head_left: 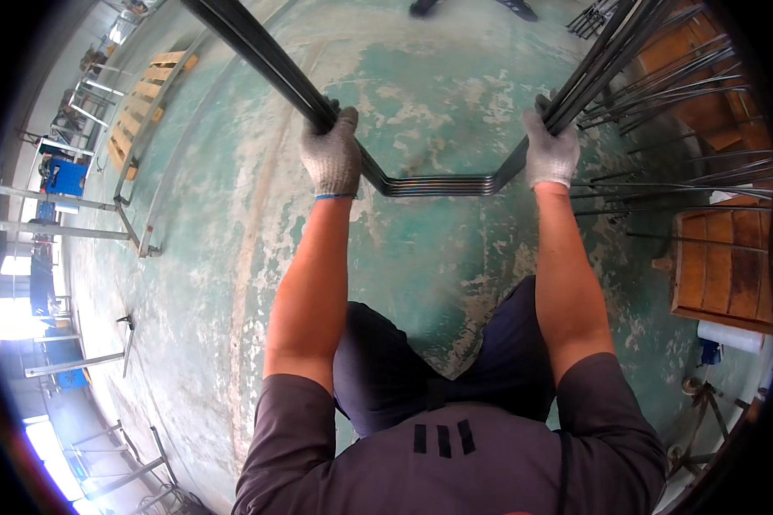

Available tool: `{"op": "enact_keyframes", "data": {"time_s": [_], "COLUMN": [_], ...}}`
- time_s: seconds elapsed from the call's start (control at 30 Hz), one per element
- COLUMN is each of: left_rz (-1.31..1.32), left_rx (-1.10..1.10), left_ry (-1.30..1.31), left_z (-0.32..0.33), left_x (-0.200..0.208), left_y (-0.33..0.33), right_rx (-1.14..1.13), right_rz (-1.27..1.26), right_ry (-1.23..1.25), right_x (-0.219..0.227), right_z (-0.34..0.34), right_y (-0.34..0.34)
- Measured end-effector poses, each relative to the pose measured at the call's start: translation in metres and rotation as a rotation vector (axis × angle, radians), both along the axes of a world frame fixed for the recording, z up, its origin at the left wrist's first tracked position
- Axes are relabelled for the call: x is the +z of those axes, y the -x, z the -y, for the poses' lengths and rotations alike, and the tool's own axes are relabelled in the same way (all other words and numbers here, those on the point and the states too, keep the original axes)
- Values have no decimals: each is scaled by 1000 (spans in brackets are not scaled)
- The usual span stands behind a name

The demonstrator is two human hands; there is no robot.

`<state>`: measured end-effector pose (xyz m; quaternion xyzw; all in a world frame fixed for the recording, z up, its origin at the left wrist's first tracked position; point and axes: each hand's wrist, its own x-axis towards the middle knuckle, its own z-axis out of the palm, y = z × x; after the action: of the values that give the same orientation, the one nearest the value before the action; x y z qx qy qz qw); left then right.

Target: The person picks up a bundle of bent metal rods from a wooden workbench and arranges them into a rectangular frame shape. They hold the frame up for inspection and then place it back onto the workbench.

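Note:
A bundle of several dark metal tubes (438, 185), bent into a wide U, is held out in front of me above the floor. Its short flat middle section lies nearest me, and the two long arms spread forward and outward past the upper edge of the view. My left hand (331, 156), in a grey-white knit glove, is closed around the left arm just beyond the bend. The matching gloved right hand (551, 151) grips the right arm at about the same height. Most of the fingers are hidden behind the tubes.
Many thin dark rods (661, 184) jut in from the right, beside wooden crates (721, 264). Worn green floor (429, 249) spreads beneath me. On the left are a wooden pallet (146, 99), metal frames (69, 230) and a blue bin (63, 176). Another person's shoes (517, 9) show at the top.

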<state>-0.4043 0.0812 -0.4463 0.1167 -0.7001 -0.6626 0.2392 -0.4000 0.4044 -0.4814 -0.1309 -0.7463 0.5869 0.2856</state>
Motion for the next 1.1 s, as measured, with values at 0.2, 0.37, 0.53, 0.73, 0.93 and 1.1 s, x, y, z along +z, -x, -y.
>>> {"op": "enact_keyframes", "data": {"time_s": [0.2,0.37,0.53,0.73,0.93,1.1], "left_rz": [-100,-47,-42,84,192,83], "left_rx": [-25,-24,-64,-99,-124,-137], "left_ry": [-39,-12,-23,-13,102,46], "left_z": [-2,1,9,10,18,29], "left_x": [54,58,35,-7,-30,-51], "left_y": [-14,-10,-3,-7,-13,-14], "right_rx": [97,131,130,118,112,95], "right_rz": [-96,-69,-18,-81,-11,139], "right_ry": [209,205,198,255,175,8], "right_x": [31,28,16,-11,-28,-22], "right_z": [3,-9,1,4,-2,-3], "right_y": [-4,-6,-10,3,7,-6]}}
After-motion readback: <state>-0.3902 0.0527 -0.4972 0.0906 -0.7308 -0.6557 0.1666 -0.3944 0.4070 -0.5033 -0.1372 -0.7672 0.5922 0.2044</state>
